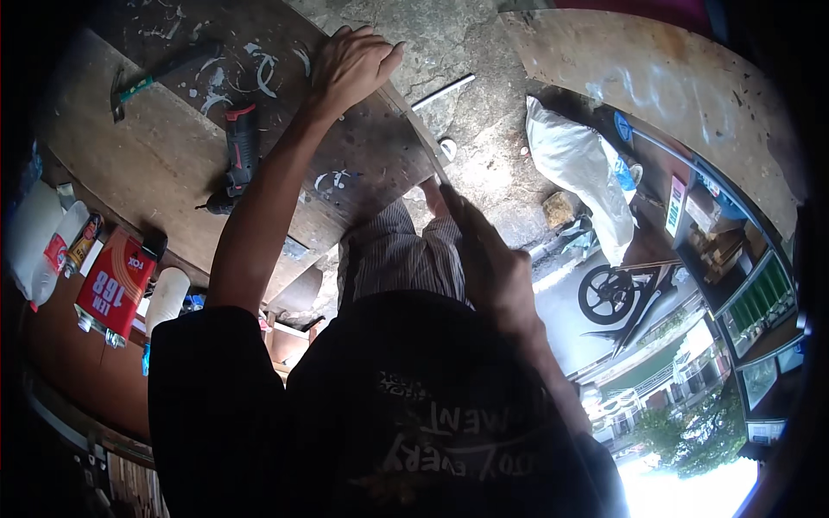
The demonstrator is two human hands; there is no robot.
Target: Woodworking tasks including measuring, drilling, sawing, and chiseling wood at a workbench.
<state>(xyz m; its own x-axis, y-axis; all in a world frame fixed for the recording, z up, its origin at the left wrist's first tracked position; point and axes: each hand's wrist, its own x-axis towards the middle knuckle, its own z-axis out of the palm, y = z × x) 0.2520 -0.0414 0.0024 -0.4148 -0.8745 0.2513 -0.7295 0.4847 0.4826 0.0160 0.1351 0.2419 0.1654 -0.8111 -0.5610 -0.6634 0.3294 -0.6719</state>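
Observation:
My left hand [352,71] is at the far end of the dark wooden worktable [363,147], its fingers curled down and its thumb out over the edge. It seems to grip a long thin strip [414,129] that runs along the table's right edge towards me. At the strip's near end is my right hand [501,272], closed and in shadow; I cannot make out what lies in its fingers. Left of my left forearm a black and red power tool [242,148] lies on the table. Beyond it lies a hammer [134,89] with a dark and green handle.
A red tin [117,281] and a white roll [167,298] stand at the left. On the concrete floor lie a thin light rod [443,91] and a white sack [574,164]. Another wooden board [656,78] is at the far right. A motorcycle wheel [604,293] shows at the right.

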